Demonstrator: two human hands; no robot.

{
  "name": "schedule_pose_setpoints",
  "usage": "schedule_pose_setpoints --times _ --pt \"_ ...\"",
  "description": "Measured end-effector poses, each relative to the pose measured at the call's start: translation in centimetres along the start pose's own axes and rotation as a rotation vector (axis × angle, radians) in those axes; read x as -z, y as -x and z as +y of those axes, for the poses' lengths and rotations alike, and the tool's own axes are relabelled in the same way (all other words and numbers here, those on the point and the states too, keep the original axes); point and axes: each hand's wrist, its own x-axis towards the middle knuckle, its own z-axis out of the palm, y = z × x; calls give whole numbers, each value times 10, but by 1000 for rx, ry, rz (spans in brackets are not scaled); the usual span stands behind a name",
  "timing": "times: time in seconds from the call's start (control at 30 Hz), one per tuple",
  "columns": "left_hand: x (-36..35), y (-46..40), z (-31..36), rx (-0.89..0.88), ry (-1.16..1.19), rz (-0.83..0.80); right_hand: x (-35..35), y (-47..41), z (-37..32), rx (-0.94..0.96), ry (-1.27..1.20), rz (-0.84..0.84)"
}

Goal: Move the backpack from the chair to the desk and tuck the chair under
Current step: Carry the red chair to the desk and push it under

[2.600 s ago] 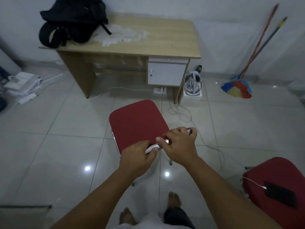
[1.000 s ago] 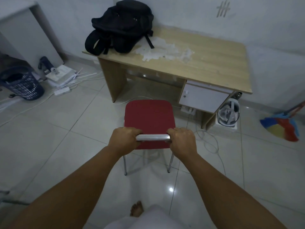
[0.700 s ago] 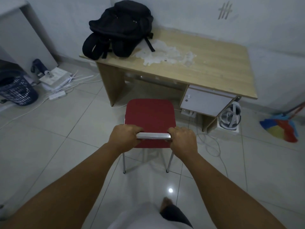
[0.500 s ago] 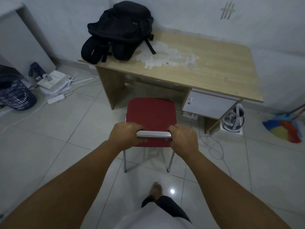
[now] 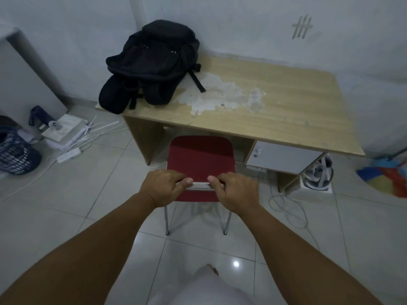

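A black backpack (image 5: 149,64) lies on the far left corner of the wooden desk (image 5: 286,113), partly hanging over its left edge. A red chair (image 5: 199,157) stands in front of the desk's knee space, its seat's front edge just under the desktop's near edge. My left hand (image 5: 163,187) and my right hand (image 5: 235,191) both grip the metal top rail of the chair's back, thumbs on the rail. Two rear chair legs show below my hands.
A white drawer unit (image 5: 282,159) fills the desk's right side, with a small fan (image 5: 319,173) and loose cables (image 5: 286,208) beside it. A dark basket (image 5: 15,154), books and a power strip (image 5: 68,154) lie on the floor at left. A colourful broom head (image 5: 385,179) is at right.
The chair has slid forward toward the desk and its seat front now reaches under the desktop edge. I have stepped closer, both hands still on the back rail.
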Motion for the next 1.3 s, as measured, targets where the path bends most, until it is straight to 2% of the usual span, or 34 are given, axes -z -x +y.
schedule_pose_setpoints --times 0.13,0.33,0.8,1.3 --pt "1 -19 -18 -16 6 27 -10 -23 -8 -89 54 29" --pt "4 -48 -40 -63 7 67 -18 -54 -11 -121 65 65" --pt "19 -120 -121 -159 28 10 -55 -130 -45 -265 109 106" --pt "11 -184 -158 -210 12 105 -71 -196 -33 -284 168 183"
